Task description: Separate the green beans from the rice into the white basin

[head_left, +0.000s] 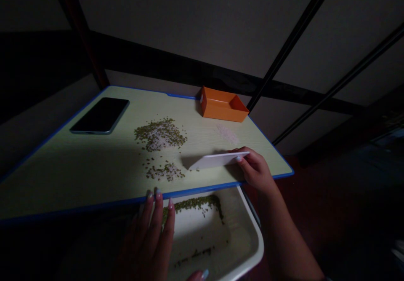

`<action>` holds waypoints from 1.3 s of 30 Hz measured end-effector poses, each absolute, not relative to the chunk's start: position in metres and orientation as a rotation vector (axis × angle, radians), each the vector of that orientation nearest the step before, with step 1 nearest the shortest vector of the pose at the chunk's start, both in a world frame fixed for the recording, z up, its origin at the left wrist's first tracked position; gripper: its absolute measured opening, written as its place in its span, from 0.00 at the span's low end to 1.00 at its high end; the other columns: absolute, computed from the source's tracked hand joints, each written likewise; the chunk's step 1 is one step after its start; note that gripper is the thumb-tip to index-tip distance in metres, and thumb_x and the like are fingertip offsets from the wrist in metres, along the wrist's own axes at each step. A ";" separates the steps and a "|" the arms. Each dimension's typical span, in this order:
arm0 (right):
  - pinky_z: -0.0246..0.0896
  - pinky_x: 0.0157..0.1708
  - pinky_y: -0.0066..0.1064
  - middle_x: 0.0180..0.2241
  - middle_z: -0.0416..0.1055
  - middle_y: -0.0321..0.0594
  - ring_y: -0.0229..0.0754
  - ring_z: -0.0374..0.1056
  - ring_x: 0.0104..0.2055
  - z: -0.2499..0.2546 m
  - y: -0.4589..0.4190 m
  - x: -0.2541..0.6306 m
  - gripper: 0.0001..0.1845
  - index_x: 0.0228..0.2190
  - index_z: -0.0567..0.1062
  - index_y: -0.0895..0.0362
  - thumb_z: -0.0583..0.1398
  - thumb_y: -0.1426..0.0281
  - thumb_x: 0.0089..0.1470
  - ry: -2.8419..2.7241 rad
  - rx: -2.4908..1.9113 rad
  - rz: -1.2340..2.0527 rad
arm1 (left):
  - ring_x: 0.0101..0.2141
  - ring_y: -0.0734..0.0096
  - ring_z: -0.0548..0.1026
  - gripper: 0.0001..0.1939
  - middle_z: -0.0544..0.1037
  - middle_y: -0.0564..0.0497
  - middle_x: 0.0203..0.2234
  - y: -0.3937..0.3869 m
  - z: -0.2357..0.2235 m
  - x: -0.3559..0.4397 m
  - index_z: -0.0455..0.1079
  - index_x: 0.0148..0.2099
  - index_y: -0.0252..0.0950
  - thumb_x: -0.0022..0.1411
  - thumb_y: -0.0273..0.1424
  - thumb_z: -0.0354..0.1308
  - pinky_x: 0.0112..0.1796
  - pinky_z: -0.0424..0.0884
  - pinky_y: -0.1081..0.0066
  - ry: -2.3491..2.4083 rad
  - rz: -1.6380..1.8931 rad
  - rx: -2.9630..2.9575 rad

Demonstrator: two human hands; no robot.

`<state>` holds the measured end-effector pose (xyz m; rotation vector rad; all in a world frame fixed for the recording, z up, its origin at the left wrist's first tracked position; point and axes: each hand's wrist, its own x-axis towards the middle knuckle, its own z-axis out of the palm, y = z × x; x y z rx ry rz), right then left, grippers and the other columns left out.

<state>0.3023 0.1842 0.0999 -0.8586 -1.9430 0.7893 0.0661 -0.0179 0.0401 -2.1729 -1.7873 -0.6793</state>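
Note:
My right hand (255,169) grips a flat white card (217,159) by its right end, its lower edge close to the table top. To the card's left lies a small scatter of green beans and white grains (166,171). Behind that is a larger mixed heap (160,133) of the same. My left hand (154,226) is at the table's front edge, fingers stretched out and holding nothing. Below the edge, a white plastic tub (257,247) has green beans (195,204) along its far side. A thin patch of white grains (227,133) lies right of the heap.
An orange open box (224,112) stands at the back right of the pale table (104,159), which has a blue rim. A dark-screened phone (100,116) lies at the back left. A panelled wall (189,20) rises close behind the table.

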 end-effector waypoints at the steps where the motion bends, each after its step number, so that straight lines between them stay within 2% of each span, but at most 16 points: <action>1: 0.64 0.33 0.32 0.28 0.73 0.38 0.42 0.68 0.31 0.100 0.184 0.302 0.16 0.30 0.74 0.53 0.57 0.55 0.61 -1.950 -0.855 0.792 | 0.68 0.42 0.49 0.52 0.52 0.32 0.69 -0.018 0.040 0.066 0.41 0.70 0.32 0.54 0.54 0.56 0.56 0.65 0.47 -1.808 -0.680 -2.164; 11: 0.64 0.34 0.31 0.28 0.74 0.37 0.41 0.69 0.31 0.099 0.179 0.295 0.14 0.31 0.75 0.53 0.56 0.59 0.63 -1.997 -0.837 0.746 | 0.69 0.42 0.48 0.54 0.49 0.32 0.70 -0.016 0.039 0.062 0.43 0.70 0.29 0.52 0.56 0.57 0.58 0.63 0.49 -1.728 -0.651 -2.152; 19: 0.62 0.30 0.29 0.27 0.73 0.37 0.40 0.68 0.29 0.101 0.178 0.293 0.14 0.31 0.75 0.54 0.57 0.59 0.62 -1.968 -0.869 0.685 | 0.68 0.41 0.49 0.55 0.53 0.30 0.68 -0.016 0.038 0.061 0.46 0.69 0.27 0.51 0.57 0.57 0.55 0.66 0.49 -1.708 -0.628 -2.149; 39: 0.64 0.36 0.32 0.30 0.76 0.37 0.41 0.70 0.33 0.101 0.183 0.293 0.12 0.34 0.77 0.52 0.57 0.61 0.63 -2.043 -0.758 0.783 | 0.68 0.41 0.49 0.53 0.51 0.31 0.69 -0.016 0.039 0.065 0.45 0.69 0.27 0.52 0.55 0.57 0.58 0.62 0.49 -1.743 -0.658 -2.144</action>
